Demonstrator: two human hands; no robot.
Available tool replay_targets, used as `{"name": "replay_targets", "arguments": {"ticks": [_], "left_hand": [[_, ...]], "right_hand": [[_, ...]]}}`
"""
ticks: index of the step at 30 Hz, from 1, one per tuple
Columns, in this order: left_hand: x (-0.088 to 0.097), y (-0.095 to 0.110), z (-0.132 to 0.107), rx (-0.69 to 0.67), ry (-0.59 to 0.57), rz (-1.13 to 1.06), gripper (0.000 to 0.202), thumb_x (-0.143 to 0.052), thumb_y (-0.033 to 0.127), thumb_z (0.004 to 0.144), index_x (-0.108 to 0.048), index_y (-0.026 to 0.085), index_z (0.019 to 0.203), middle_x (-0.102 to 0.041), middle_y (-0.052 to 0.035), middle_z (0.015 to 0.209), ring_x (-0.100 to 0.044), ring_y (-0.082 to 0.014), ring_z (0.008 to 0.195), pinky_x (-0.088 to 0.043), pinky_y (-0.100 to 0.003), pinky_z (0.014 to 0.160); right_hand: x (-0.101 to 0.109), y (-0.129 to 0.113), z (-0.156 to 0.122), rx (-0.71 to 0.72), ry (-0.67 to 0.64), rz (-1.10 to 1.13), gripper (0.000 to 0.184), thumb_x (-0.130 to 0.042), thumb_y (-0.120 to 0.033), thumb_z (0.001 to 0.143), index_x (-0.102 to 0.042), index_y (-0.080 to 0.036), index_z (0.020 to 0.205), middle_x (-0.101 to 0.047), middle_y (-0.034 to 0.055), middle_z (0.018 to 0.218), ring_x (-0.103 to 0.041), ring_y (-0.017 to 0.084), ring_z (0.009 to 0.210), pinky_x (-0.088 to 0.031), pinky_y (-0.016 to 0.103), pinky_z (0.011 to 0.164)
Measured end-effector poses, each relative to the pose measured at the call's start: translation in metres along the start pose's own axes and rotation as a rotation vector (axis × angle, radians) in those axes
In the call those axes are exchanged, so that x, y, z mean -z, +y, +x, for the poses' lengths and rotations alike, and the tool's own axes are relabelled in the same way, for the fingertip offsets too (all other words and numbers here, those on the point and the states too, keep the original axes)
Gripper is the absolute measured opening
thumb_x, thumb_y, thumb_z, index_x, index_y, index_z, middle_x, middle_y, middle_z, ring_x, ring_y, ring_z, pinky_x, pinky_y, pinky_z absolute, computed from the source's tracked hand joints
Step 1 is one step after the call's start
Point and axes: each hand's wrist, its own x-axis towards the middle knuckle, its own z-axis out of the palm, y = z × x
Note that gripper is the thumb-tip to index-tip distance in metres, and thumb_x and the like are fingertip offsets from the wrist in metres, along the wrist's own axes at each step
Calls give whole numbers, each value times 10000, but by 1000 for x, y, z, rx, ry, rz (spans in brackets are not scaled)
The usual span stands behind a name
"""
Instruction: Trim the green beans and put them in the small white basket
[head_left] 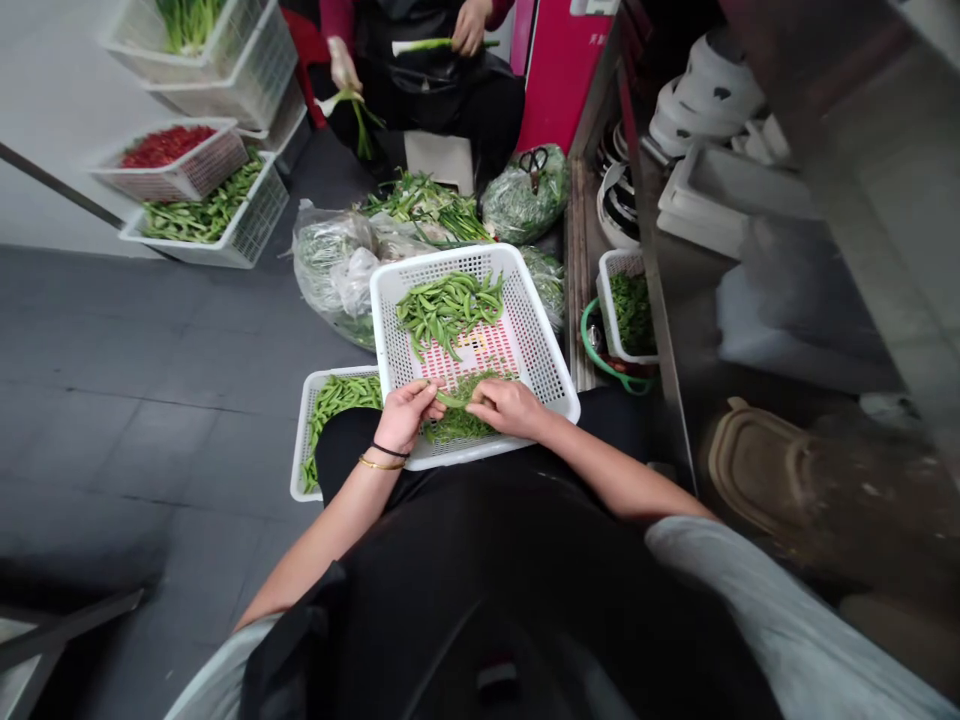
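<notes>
Across my knees rests a white perforated basket (550, 340). A pile of green bean pods (442, 312) lies in its far half, and a heap of thin green trimmings (457, 428) in its near half. Over the trimmings, my left hand (409, 412) pinches one end of a single green bean pod (451, 400). My right hand (510, 407) is closed at the pod's other end, its fingertips partly hidden. Beside my left knee, a lower white basket (304, 425) holds more green pods (339, 395).
Opposite, a person's hands (469, 27) hold scallions. Bagged greens (330, 265) and loose scallions (427, 205) lie beyond my basket; scissors (534, 165) rest on another bag. Stacked baskets (259, 215) stand left. A metal shelf (660, 330) edges my right side, near a green-rimmed basket (589, 335).
</notes>
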Motion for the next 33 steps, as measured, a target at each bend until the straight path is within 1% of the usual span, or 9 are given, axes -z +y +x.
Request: {"name": "replay_targets", "arguments": {"ticks": [7, 11, 15, 18, 20, 23, 26, 29, 33], "left_hand": [[-11, 0, -9, 49, -15, -100, 341, -789, 299, 610, -672, 91, 854, -679, -41, 689, -593, -84, 516, -514, -195, 508], [-10, -5, -16, 66, -99, -59, 326, -800, 282, 601, -692, 93, 844, -686, -48, 696, -593, -91, 530, -500, -194, 502], [-4, -4, -19, 87, -278, 23, 325, -772, 284, 651, -713, 92, 907, -673, -39, 643, -549, -76, 479, -451, -188, 475], [0, 2, -19, 125, -354, 54, 337, -772, 288, 654, -716, 93, 923, -667, -36, 629, -531, -73, 458, -427, -188, 454], [2, 7, -19, 145, -368, 49, 342, -777, 297, 648, -713, 88, 912, -668, -42, 633, -531, -76, 453, -418, -188, 436], [4, 11, -18, 162, -345, 12, 328, -790, 304, 628, -704, 81, 853, -657, -42, 607, -527, -84, 439, -403, -191, 403], [4, 10, -15, 184, -345, 12, 308, -787, 301, 631, -692, 82, 826, -650, -41, 604, -527, -83, 440, -392, -187, 392], [3, 8, -14, 192, -368, 53, 323, -775, 327, 642, -682, 89, 839, -656, -47, 618, -522, -82, 444, -385, -187, 399], [-3, 18, -20, 64, -481, 362, 271, -719, 362, 694, -687, 113, 795, -627, -24, 565, -490, -89, 433, -375, -205, 429]], "right_hand": [[4, -4, 3, 186, -59, 61, 293, -434, -326, 925, -597, -156, 751, -608, 41, 775, -530, 128, 718, -355, 229, 662], [9, -13, 3, 133, -336, 376, 297, -508, -321, 876, -608, -152, 654, -607, -14, 623, -529, 86, 572, -378, 194, 603], [11, -20, 2, 100, -551, 646, 268, -551, -365, 841, -660, -141, 740, -647, -14, 639, -567, 80, 562, -410, 176, 573], [16, -9, 2, 9, -490, 760, 292, -587, -413, 806, -675, -135, 790, -654, -2, 631, -586, 91, 567, -444, 186, 573], [24, 7, 3, -127, -301, 819, 351, -576, -460, 802, -671, -123, 822, -647, 11, 615, -585, 102, 544, -459, 203, 547], [38, 27, 1, -246, 15, 686, 394, -509, -482, 841, -656, -116, 836, -619, 19, 589, -553, 109, 503, -458, 227, 518], [42, 22, -1, -131, 197, 287, 360, -513, -436, 858, -628, -141, 1029, -656, 70, 843, -587, 140, 655, -481, 279, 629], [36, -1, 0, 118, 104, -55, 345, -509, -398, 881, -580, -163, 1123, -607, 119, 1062, -583, 188, 861, -465, 300, 705], [22, -21, 9, 257, -141, -185, 257, -428, -295, 930, -608, -136, 839, -614, 84, 819, -557, 161, 739, -419, 273, 657]]}}
